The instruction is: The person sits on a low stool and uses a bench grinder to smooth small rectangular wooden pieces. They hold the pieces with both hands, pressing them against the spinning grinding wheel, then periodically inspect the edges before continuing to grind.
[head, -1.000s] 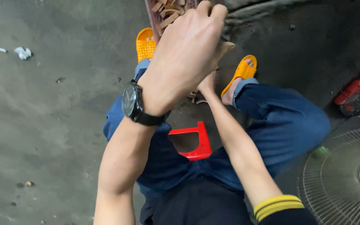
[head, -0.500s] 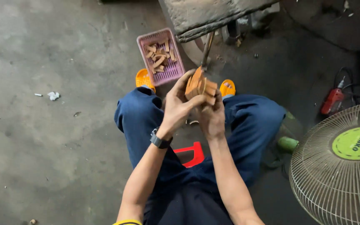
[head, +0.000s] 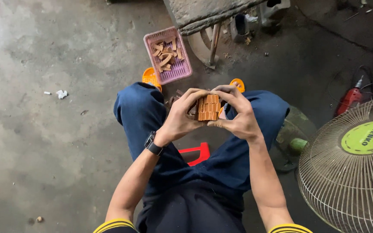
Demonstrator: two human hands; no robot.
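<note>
View from above of a seated person in dark blue trousers, knees spread, on a low red stool (head: 197, 153) over a grey concrete floor (head: 44, 129). Both bare hands meet in front of the knees and grip a small bundle of orange-brown wooden pieces (head: 208, 108), stacked side by side into a neat block. The left hand (head: 182, 116), with a black wristwatch (head: 153, 143) on its wrist, wraps its fingers over the top and left side of the block. The right hand (head: 236, 114) closes round the right side and underneath, thumb pressed to the lower edge. The block is held in the air between the knees, above the floor, pinched firmly from both sides.

Just beyond the hands, on the floor, sits a pink plastic basket (head: 182, 69) holding loose wooden pieces of the same colour. Orange sandals (head: 150, 77) peek out beside the basket and past the right knee. A grey slab on a thin leg stands at the top edge. To the right lies a round wire fan (head: 346, 181) with a green centre, and a red power tool (head: 349, 100) rests near it. Small scraps dot the floor on the left
</note>
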